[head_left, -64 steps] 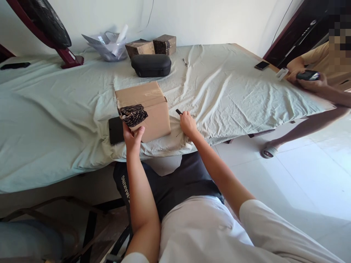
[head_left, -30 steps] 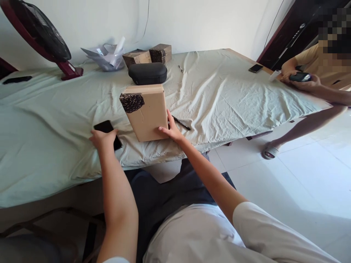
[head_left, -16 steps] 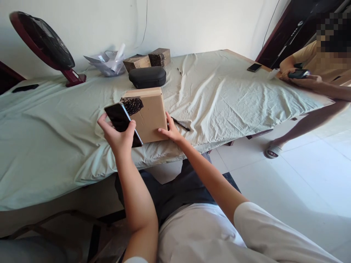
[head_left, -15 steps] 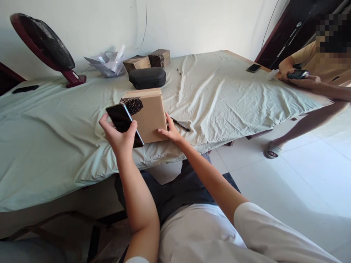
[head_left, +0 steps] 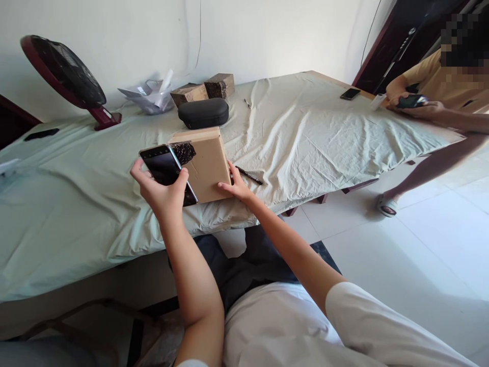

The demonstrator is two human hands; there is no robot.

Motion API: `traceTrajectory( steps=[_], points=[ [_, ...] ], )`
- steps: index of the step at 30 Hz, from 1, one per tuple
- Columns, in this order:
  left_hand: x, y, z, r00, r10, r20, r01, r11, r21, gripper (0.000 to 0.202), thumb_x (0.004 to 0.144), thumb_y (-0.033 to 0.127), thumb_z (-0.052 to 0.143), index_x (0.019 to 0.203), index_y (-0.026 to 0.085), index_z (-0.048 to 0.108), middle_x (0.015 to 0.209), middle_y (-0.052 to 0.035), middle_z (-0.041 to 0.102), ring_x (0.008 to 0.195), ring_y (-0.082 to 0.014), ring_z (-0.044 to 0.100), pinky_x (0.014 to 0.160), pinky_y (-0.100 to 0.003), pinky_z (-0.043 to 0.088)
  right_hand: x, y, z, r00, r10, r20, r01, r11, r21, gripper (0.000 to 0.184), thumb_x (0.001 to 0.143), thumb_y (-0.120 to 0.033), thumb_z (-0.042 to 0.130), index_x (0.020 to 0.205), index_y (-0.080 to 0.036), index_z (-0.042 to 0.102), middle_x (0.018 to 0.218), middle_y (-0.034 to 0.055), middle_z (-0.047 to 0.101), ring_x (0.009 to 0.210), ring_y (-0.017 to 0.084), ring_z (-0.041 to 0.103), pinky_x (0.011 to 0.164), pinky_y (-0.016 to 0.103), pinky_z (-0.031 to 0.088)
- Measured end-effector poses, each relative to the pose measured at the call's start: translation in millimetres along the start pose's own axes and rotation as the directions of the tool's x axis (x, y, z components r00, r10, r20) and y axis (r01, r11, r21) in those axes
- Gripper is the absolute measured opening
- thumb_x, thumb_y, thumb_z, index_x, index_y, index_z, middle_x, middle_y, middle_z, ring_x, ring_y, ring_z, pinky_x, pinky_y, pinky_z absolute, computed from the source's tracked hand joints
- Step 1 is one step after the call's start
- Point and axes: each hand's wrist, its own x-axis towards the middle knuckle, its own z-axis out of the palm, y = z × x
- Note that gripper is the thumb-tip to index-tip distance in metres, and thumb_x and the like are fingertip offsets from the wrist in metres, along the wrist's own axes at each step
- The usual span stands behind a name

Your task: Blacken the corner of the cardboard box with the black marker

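A smartphone (head_left: 162,165) with a dark screen is gripped in my left hand (head_left: 164,191), its thumb along the right edge. The phone is in front of the left part of a cardboard box (head_left: 208,171), which has black scribble near its upper left corner. My right hand (head_left: 237,184) holds the box by its right side, thumb on the front face; the other fingers are partly hidden behind the edge. A black pen (head_left: 250,175) lies on the cloth just right of that hand.
Behind the box are a black zip case (head_left: 204,113), two smaller cardboard boxes (head_left: 219,85), a plastic basket (head_left: 153,102) of papers and a fan (head_left: 64,74). A pale cloth (head_left: 290,153) covers the table. At right, a person (head_left: 439,92) holds a device near another phone (head_left: 350,94).
The phone has shifted slightly left and tilted, and faint marks now show on its screen. The camera view has moved a little. My right hand stays on the box.
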Motion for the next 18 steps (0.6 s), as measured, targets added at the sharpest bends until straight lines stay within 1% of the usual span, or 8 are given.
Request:
traceTrajectory(
  steps=[4,7,10,14,16,18],
  points=[
    [2.3,-2.9,0.1,1.000,-0.002,0.006,0.002,1.000,0.010,0.084,0.063,0.027,0.096,0.137,0.025,0.058,0.108,-0.0062,0.073,0.091,-0.0285,0.073,0.082,-0.042,0.060,-2.1,-4.0,-1.1,1.000,0.000,0.000,0.000,1.000,-0.003,0.140,0.069,-0.084,0.084,0.179,-0.023,0.021,0.173,0.0185,0.036,0.164,0.040,0.033,0.138,0.058,0.028],
    [5.9,-10.3,-0.9,1.000,-0.004,0.013,0.003,1.000,0.004,0.087,0.064,0.032,0.097,0.141,0.023,0.058,0.110,-0.0077,0.073,0.093,-0.0297,0.074,0.084,-0.045,0.060,-3.7,-7.1,-1.4,1.000,0.004,0.000,-0.004,1.000,0.006,0.139,0.070,-0.083,0.084,0.179,-0.023,0.022,0.176,0.0186,0.034,0.165,0.040,0.033,0.138,0.058,0.028],
    [10.7,-21.3,-2.4,0.999,-0.021,0.030,0.020,0.999,0.032,0.091,0.064,0.040,0.100,0.143,0.021,0.059,0.112,-0.0093,0.073,0.099,-0.0317,0.074,0.093,-0.050,0.060,-4.0,-8.3,-1.0,1.000,0.008,0.000,-0.008,1.000,0.016,0.138,0.071,-0.081,0.085,0.179,-0.022,0.023,0.178,0.0190,0.032,0.164,0.040,0.034,0.138,0.060,0.027],
    [13.7,-38.3,-6.9,0.994,-0.095,0.051,0.086,0.985,0.150,0.093,0.063,0.039,0.099,0.144,0.018,0.058,0.116,-0.0108,0.073,0.108,-0.0352,0.074,0.105,-0.055,0.058,-1.8,-5.6,0.2,1.000,0.014,-0.014,-0.014,1.000,0.028,0.141,0.069,-0.083,0.084,0.178,-0.018,0.022,0.175,0.0209,0.034,0.163,0.041,0.035,0.138,0.061,0.029],
    [13.8,-49.1,-11.0,0.989,-0.132,0.061,0.116,0.969,0.219,0.092,0.068,0.040,0.095,0.148,0.018,0.054,0.120,-0.0121,0.074,0.111,-0.0359,0.075,0.108,-0.054,0.059,-0.6,-3.3,0.7,1.000,0.014,-0.016,-0.014,0.999,0.035,0.142,0.070,-0.084,0.084,0.178,-0.016,0.021,0.174,0.0222,0.034,0.162,0.041,0.036,0.137,0.061,0.031],
    [14.8,-63.0,-15.6,0.982,-0.172,0.082,0.139,0.940,0.311,0.092,0.074,0.042,0.090,0.153,0.016,0.049,0.130,-0.0158,0.074,0.119,-0.0371,0.075,0.111,-0.054,0.058,0.1,-1.5,1.0,1.000,0.009,-0.013,-0.009,0.999,0.034,0.141,0.071,-0.084,0.084,0.178,-0.017,0.021,0.173,0.0219,0.035,0.162,0.041,0.036,0.136,0.062,0.033]
  ],
)
